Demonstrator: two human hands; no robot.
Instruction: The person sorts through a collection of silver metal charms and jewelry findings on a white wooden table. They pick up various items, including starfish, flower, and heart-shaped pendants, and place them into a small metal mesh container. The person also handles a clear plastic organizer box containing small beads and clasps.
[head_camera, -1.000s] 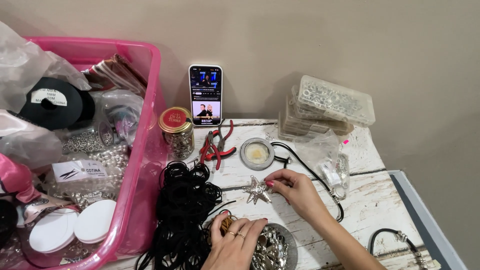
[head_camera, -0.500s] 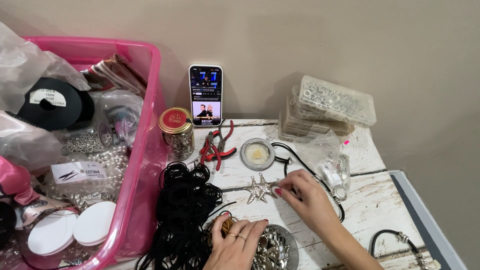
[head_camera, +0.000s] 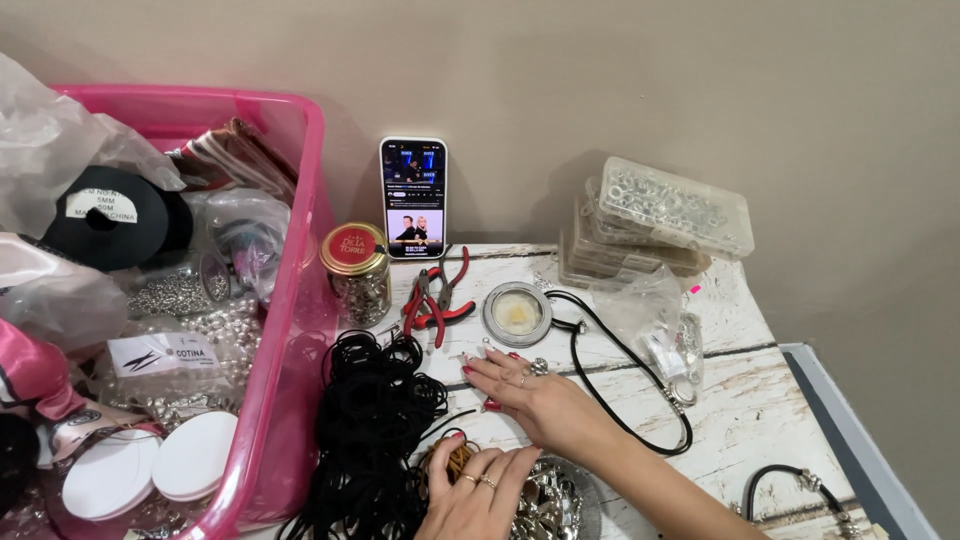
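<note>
plain beige wall behind, and a whitewashed plank desk (head_camera: 760, 400) pushed against it, its paint worn. on the left a big pink bin (head_camera: 290, 330) is crammed with bags, a black spool, beads and white discs. a heap of black cord (head_camera: 375, 430) lies beside the bin. stacked clear boxes (head_camera: 660, 225) of metal rings sit at the back right, with a crumpled clear bag (head_camera: 655, 320) in front. a phone (head_camera: 413, 197) leans upright on the wall, a jar (head_camera: 355, 272) with a red lid beside it, then red pliers (head_camera: 435, 300) and a small round tin (head_camera: 517, 313).

as for progress, i judge the work to be early: parts are spread out and sorted, and no finished piece shows.

right hand (head_camera: 530, 395) lies flat on the desk, fingers spread and loose, covering a small silver charm; whether it grips the charm i cannot tell. left hand (head_camera: 475, 490) rests fingers half curled on a brown coil (head_camera: 452, 458) at the rim of a dish (head_camera: 565, 500) of silver bits, touching rather than clearly grasping.
</note>
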